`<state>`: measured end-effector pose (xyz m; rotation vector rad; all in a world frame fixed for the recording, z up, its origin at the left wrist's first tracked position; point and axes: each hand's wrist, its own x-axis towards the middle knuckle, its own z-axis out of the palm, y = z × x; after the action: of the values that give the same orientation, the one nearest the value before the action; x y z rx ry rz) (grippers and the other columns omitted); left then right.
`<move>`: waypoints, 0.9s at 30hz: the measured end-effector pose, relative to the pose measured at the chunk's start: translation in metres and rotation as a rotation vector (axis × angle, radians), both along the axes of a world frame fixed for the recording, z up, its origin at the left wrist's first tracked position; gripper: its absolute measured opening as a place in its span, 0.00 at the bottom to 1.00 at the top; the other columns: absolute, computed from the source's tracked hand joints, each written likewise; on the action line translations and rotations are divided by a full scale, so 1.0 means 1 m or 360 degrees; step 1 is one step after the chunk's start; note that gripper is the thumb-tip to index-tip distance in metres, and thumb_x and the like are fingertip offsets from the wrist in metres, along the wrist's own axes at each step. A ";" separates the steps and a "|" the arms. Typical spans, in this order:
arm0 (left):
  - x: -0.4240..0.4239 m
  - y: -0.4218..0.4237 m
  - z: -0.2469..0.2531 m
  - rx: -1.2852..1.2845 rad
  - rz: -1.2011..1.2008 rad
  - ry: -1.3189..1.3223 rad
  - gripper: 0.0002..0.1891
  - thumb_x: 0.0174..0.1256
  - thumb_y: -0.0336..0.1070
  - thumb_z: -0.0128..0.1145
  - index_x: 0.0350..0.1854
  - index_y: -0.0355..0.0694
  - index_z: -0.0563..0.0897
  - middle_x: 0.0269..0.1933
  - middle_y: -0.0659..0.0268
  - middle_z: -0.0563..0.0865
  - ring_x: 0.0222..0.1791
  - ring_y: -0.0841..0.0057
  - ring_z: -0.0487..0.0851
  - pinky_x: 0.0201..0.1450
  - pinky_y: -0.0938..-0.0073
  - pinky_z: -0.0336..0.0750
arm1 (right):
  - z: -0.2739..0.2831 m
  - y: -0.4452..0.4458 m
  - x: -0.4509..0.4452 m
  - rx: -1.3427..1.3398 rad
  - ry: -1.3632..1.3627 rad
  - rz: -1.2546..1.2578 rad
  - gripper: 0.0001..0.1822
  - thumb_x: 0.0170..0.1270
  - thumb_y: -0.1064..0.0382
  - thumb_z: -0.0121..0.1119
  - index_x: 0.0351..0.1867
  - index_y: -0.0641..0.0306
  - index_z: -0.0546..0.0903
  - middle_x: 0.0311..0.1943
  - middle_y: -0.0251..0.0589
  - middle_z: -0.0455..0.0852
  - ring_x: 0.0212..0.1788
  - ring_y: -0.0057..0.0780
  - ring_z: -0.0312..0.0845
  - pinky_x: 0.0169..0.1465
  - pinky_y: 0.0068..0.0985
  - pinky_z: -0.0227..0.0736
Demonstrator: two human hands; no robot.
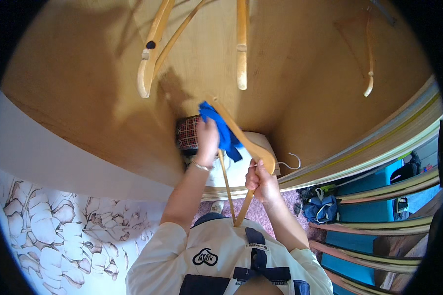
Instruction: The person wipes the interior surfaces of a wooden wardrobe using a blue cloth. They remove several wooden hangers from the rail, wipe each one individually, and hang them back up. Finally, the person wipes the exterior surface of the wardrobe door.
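Observation:
My right hand [261, 181] grips a wooden clothes hanger [236, 129] near its neck, with the white metal hook pointing right. A bright blue cloth [223, 132] lies against the hanger's far arm. My left hand [208, 138], blurred and wearing a bracelet, is at the cloth's left edge; its fingers are partly hidden, so whether it grips the cloth is unclear. The hanger's other arm and its thin bar reach back to my shirt front.
Wooden hangers [241, 48] hang inside the wooden wardrobe [302, 73]. On its bottom lie a red plaid fabric item [187, 132] and a white item [256, 140]. Curved door edges stand at right, beside a blue bag [320, 209] on the pink carpet. Floral wallpaper is at left.

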<state>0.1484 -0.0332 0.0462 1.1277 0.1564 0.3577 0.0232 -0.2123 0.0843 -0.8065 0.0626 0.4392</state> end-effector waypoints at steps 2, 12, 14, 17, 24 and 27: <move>0.012 0.001 0.041 -0.0356 -0.0111 0.0037 0.16 0.76 0.46 0.39 0.43 0.40 0.76 0.34 0.65 0.82 0.29 0.73 0.81 0.32 0.67 0.78 | -0.005 -0.003 -0.004 0.0013 -0.0037 0.0014 0.17 0.73 0.46 0.45 0.39 0.59 0.71 0.15 0.26 0.56 0.16 0.17 0.49 0.21 0.18 0.46; -0.047 -0.060 0.006 0.0259 -0.0591 0.0269 0.21 0.76 0.51 0.41 0.46 0.36 0.77 0.27 0.70 0.77 0.24 0.82 0.76 0.27 0.79 0.72 | 0.018 -0.008 0.020 0.0061 0.0014 -0.0632 0.18 0.71 0.47 0.48 0.28 0.55 0.69 0.14 0.23 0.54 0.15 0.16 0.46 0.19 0.19 0.42; -0.074 -0.070 -0.013 0.0274 -0.0738 0.0279 0.19 0.76 0.48 0.41 0.46 0.35 0.76 0.27 0.70 0.77 0.25 0.82 0.76 0.29 0.79 0.73 | 0.021 -0.017 0.033 0.0039 -0.0008 -0.0770 0.18 0.70 0.46 0.49 0.30 0.55 0.69 0.14 0.23 0.53 0.14 0.15 0.45 0.19 0.18 0.41; -0.107 -0.068 -0.060 0.0344 -0.0827 0.0298 0.14 0.75 0.42 0.44 0.43 0.36 0.76 0.28 0.71 0.76 0.27 0.85 0.74 0.31 0.80 0.71 | 0.021 -0.031 0.046 0.0147 -0.0082 -0.0810 0.18 0.70 0.45 0.50 0.30 0.55 0.69 0.14 0.24 0.53 0.14 0.15 0.45 0.18 0.18 0.40; -0.149 -0.050 -0.035 0.0804 -0.0716 0.0383 0.12 0.76 0.42 0.44 0.43 0.38 0.76 0.27 0.71 0.76 0.25 0.84 0.73 0.30 0.79 0.70 | 0.024 -0.027 0.052 0.0189 -0.0142 -0.0777 0.19 0.71 0.44 0.48 0.29 0.54 0.68 0.15 0.24 0.53 0.15 0.15 0.45 0.20 0.18 0.41; -0.165 -0.046 -0.035 0.0784 -0.0628 0.0465 0.17 0.77 0.46 0.40 0.41 0.38 0.77 0.29 0.72 0.77 0.28 0.85 0.74 0.33 0.80 0.71 | 0.027 -0.018 0.053 0.0186 -0.0088 -0.0781 0.19 0.70 0.43 0.48 0.30 0.54 0.68 0.15 0.24 0.53 0.15 0.15 0.44 0.20 0.18 0.41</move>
<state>-0.0161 -0.0789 0.0117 1.6605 0.1002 -0.1345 0.0761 -0.2306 0.1110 -0.6595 0.1776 -0.0435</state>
